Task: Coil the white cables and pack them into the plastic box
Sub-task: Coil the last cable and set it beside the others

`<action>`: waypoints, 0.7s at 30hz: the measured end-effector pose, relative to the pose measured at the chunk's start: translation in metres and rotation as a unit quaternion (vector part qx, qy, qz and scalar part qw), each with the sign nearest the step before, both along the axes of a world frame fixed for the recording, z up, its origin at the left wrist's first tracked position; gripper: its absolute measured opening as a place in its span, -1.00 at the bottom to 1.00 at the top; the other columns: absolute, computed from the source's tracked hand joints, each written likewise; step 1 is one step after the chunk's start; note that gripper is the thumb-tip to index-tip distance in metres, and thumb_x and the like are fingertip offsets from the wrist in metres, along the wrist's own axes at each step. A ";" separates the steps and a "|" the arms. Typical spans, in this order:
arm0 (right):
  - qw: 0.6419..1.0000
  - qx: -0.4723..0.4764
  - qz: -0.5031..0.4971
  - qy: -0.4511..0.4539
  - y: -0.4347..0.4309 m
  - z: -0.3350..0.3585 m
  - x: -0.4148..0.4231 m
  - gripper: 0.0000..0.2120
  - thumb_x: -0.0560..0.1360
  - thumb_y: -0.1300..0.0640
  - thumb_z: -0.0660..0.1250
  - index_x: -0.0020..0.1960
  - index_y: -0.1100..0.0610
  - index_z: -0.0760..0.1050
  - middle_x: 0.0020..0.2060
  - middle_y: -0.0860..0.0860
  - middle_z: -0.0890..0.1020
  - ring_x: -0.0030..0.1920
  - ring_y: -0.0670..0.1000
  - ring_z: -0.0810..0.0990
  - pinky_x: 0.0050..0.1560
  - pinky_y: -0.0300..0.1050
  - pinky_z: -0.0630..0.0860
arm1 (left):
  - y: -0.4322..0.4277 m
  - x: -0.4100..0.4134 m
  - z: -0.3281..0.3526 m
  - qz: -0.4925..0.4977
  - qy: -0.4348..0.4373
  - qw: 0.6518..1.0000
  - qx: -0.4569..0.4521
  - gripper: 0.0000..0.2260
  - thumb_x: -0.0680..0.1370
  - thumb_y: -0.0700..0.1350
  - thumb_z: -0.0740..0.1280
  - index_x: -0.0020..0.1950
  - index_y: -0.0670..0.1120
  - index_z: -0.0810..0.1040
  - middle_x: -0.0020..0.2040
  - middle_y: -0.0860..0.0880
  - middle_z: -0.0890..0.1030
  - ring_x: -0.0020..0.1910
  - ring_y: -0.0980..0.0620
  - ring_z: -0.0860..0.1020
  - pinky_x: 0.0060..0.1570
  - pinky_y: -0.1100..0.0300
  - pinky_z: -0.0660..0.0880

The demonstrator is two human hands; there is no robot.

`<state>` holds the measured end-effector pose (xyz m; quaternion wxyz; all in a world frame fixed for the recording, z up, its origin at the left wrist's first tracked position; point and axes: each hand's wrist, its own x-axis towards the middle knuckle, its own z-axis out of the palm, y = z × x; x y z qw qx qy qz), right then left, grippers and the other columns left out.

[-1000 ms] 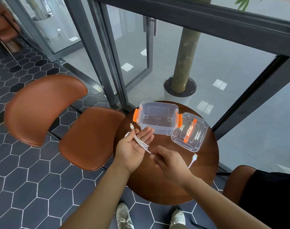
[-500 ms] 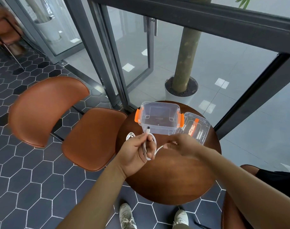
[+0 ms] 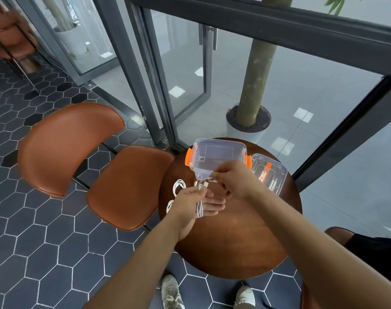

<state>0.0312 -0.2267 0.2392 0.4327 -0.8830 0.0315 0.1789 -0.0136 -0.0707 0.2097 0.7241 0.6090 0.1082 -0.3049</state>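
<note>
My left hand (image 3: pixel 195 200) holds a folded bundle of white cable (image 3: pixel 199 209) over the round wooden table (image 3: pixel 230 239), thumb pinching the loops near the plugs. My right hand (image 3: pixel 233 179) pinches the free end of that cable just above the left hand, in front of the clear plastic box (image 3: pixel 216 158) with orange latches. The box stands open and looks empty. Two more white cable coils (image 3: pixel 178 186) lie on the table left of my left hand, the lower one partly hidden by my wrist.
The box's clear lid (image 3: pixel 271 172) with an orange handle lies right of the box. A brown leather chair (image 3: pixel 96 166) stands left of the table, another seat at the lower right. Glass doors and a potted tree trunk (image 3: pixel 254 85) stand behind.
The cable went from one strand drawn between my hands to a folded bundle in my left hand. My right hand moved up towards the box with the free end.
</note>
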 end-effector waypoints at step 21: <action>0.904 0.345 -0.250 0.045 0.009 0.006 -0.038 -0.91 0.59 0.29 0.33 0.07 0.23 0.57 -0.33 0.19 0.62 -0.44 0.07 0.55 -0.35 -0.02 0.64 | -0.003 0.008 -0.014 0.086 -0.017 0.992 -0.092 -0.68 0.71 -0.12 0.08 0.09 -0.26 0.58 -0.04 -0.24 0.69 -0.12 -0.15 0.66 -0.13 -0.01 0.56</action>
